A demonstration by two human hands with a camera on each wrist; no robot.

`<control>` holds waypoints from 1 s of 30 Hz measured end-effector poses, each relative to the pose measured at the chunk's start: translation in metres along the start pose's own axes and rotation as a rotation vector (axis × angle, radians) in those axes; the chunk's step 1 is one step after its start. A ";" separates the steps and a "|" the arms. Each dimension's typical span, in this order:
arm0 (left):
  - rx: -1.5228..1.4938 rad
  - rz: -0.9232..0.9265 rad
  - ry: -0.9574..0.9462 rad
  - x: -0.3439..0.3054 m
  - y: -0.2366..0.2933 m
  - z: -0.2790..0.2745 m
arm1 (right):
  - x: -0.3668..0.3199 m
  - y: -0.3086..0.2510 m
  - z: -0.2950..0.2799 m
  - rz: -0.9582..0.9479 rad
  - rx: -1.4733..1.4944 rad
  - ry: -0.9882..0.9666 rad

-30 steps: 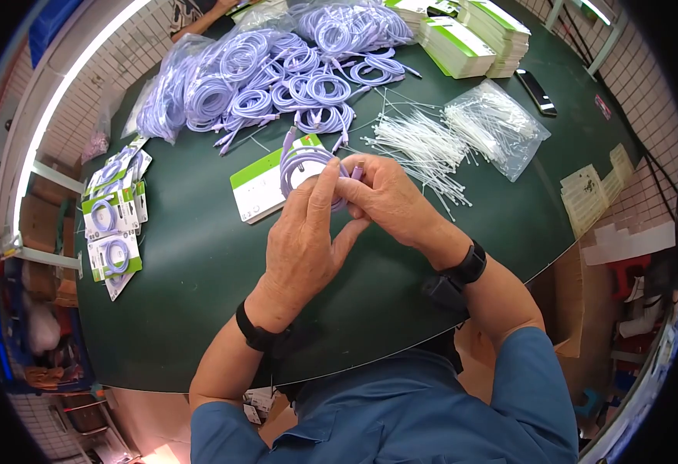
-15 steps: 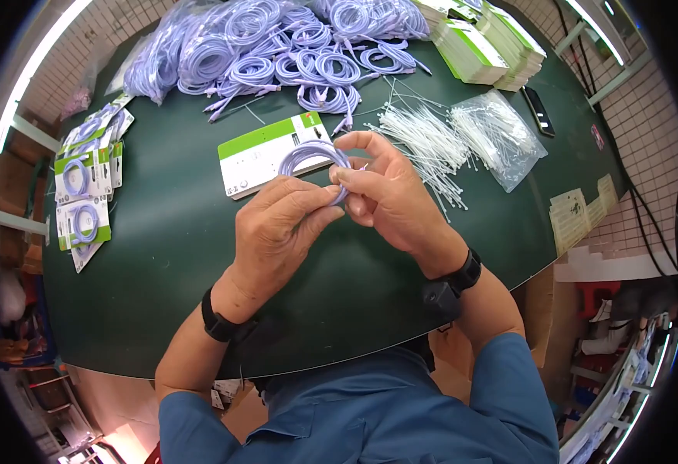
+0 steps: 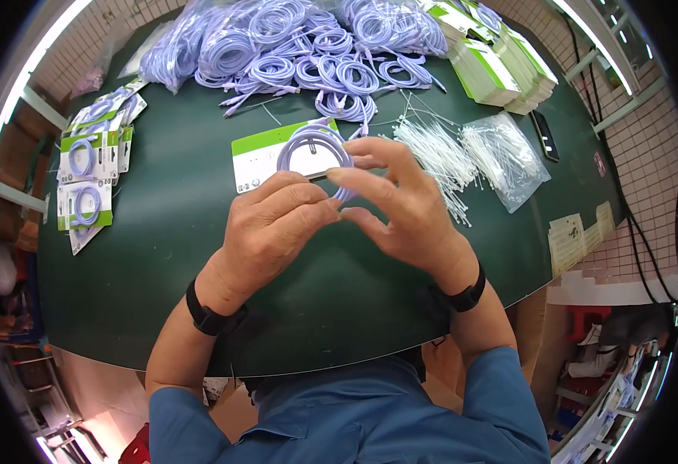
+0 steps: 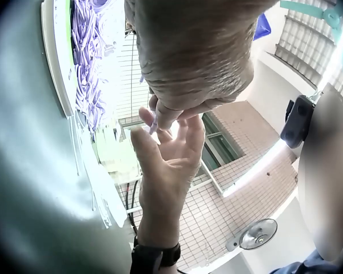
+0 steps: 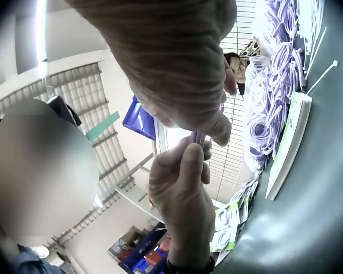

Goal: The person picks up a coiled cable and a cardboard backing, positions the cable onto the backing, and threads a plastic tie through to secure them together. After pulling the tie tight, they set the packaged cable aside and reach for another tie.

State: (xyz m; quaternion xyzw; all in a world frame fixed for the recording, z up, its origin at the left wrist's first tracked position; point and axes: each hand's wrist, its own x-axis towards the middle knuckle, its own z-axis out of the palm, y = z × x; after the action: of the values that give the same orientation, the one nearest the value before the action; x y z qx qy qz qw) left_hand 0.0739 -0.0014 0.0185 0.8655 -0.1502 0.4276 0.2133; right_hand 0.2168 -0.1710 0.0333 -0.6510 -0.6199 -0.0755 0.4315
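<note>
A coiled lavender cable (image 3: pixel 283 160) is held up over a white and green card pack (image 3: pixel 255 168) lying on the dark green table. My left hand (image 3: pixel 273 224) pinches the coil's lower side between thumb and fingers. The right wrist view shows this left hand (image 5: pixel 183 191) with its thumb pressed on the cable strands (image 5: pixel 198 138). At the coil's right side is my right hand (image 3: pixel 408 205), fingers spread and loosely bent, fingertips right at the strands. In the left wrist view the right hand (image 4: pixel 168 162) has its thumb well apart from its fingers.
Bagged and loose lavender cable coils (image 3: pixel 269 46) are heaped at the back. White cable ties (image 3: pixel 436 158) lie at the right beside a clear bag of ties (image 3: pixel 503 158). Stacked cards (image 3: pixel 494 73) and a phone (image 3: pixel 544 135) are further right. Carded cables (image 3: pixel 84 205) lie at the left.
The right hand's thumb and fingers have parted from their earlier grip on the cable and spread. The left hand keeps its pinch on the coil. The head view has shifted a little.
</note>
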 end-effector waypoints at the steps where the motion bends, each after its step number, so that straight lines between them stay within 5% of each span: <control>1: 0.004 0.013 -0.005 0.000 0.001 0.001 | 0.001 0.001 0.006 -0.081 -0.059 0.008; 3: -0.001 0.028 -0.012 0.000 0.001 0.006 | 0.000 0.005 0.016 -0.228 -0.176 0.029; 11: 0.118 0.103 -0.136 -0.003 -0.002 0.008 | -0.006 0.013 0.003 0.005 -0.137 -0.418; 19: 0.077 0.113 -0.127 -0.002 -0.004 0.009 | -0.012 0.017 -0.010 0.084 0.213 -0.277; 30: 0.081 0.131 -0.199 -0.010 -0.001 -0.010 | -0.006 0.015 -0.014 -0.022 0.177 -0.307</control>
State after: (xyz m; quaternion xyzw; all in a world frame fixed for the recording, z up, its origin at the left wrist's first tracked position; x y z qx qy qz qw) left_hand 0.0618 0.0057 0.0157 0.8999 -0.2095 0.3584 0.1336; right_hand 0.2342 -0.1827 0.0309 -0.6078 -0.6897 0.0748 0.3865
